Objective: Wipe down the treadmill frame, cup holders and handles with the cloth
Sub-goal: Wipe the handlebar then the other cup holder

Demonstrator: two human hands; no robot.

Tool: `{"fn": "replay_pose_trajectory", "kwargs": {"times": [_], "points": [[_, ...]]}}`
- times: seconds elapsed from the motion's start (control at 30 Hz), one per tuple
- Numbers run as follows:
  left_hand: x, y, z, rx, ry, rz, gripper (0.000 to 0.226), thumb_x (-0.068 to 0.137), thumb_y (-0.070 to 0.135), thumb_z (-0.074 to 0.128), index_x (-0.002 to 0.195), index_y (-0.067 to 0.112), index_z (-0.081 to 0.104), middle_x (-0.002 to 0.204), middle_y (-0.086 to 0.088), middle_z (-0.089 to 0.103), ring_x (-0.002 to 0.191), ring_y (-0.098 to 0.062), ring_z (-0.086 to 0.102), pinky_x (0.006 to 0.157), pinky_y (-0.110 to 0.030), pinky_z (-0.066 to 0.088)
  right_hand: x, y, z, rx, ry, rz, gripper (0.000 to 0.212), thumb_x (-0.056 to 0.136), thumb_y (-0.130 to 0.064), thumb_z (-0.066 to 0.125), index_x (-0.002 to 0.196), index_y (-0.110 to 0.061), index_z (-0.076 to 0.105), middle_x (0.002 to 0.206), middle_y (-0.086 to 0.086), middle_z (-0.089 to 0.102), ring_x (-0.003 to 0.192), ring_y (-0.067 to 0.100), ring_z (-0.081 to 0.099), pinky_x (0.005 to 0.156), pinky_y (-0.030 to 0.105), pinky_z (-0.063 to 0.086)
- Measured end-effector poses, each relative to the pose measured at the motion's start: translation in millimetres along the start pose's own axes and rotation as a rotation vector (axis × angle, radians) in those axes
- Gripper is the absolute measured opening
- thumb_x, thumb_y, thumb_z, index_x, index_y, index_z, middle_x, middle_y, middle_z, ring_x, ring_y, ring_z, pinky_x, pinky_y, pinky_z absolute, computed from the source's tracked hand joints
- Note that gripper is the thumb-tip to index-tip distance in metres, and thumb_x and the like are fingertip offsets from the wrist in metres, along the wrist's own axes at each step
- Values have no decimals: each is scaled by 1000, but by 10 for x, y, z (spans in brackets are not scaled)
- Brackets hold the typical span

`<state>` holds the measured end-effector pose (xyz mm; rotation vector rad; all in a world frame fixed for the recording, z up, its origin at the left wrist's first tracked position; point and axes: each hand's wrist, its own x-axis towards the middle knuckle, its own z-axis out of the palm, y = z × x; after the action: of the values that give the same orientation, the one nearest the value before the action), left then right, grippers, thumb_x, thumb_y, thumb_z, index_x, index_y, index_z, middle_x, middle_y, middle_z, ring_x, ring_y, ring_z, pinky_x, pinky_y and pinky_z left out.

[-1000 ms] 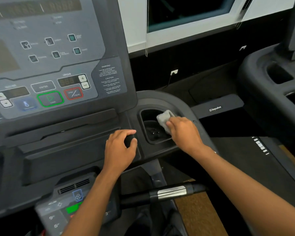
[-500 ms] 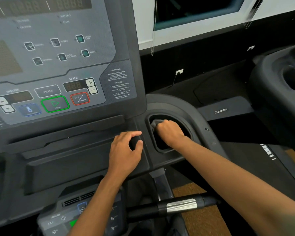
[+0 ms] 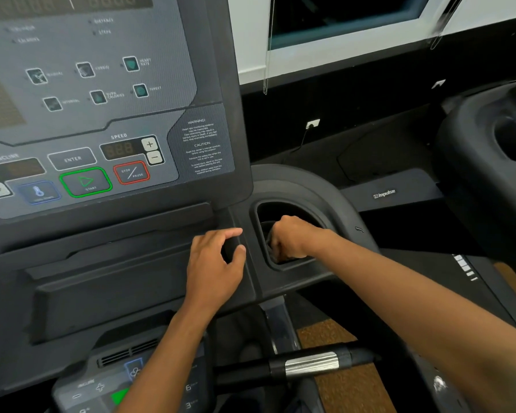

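While right hand [image 3: 292, 238] clenches cloth [image 3: 271, 244] in oval cup holder [image 3: 280, 210], left hand [image 3: 213, 263] relaxed on matte console [image 3: 116, 263].

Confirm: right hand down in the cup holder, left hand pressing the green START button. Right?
Wrong on one point: the left hand rests on the dark console ledge beside the cup holder, well below the green START button. The right hand is down in the cup holder, as stated. The head view shows it.
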<state>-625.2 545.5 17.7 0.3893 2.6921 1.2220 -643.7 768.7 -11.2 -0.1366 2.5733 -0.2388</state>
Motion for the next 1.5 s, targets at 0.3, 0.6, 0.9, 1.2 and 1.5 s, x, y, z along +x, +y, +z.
{"fn": "replay_pose_trajectory", "kwargs": {"times": [0.3,0.6,0.9,1.2,1.5], "points": [[-11,38,51,31,-6,54,29,96,27,68,124,33,69,124,19,65,124,-4,47,103,-28,39,-147,-65,-71,-429,23,57,22,90,1,60,108,-8,71,105,11,70,96,31,70,69,36,48],[-38,15,58,45,-18,55,30,96,27,68,126,33,68,126,19,64,127,-2,45,105,-30,42,-159,-52,-59,-367,236,91,29,95,-3,53,122,-3,64,119,15,67,104,34,68,73,37,43],[-26,-7,65,42,-17,58,34,96,27,67,129,32,67,127,17,64,128,-6,47,104,-31,42,22,-172,55,-200,282,84,21,91,-3,63,111,-2,71,135,11,56,92,35,69,64,35,44],[-2,88,100,41,-17,74,34,96,28,67,130,33,65,129,16,64,126,-7,48,110,-41,43,-107,-119,-69,-176,71,-6,13,90,-15,61,79,-16,68,85,3,65,79,26,62,66,34,45],[8,71,111,49,-9,81,34,96,29,67,129,35,65,127,20,63,119,2,43,111,-44,44,-23,-118,-128,13,41,-1,15,79,-11,74,69,-22,74,67,-6,66,69,19,68,63,34,60]]}}
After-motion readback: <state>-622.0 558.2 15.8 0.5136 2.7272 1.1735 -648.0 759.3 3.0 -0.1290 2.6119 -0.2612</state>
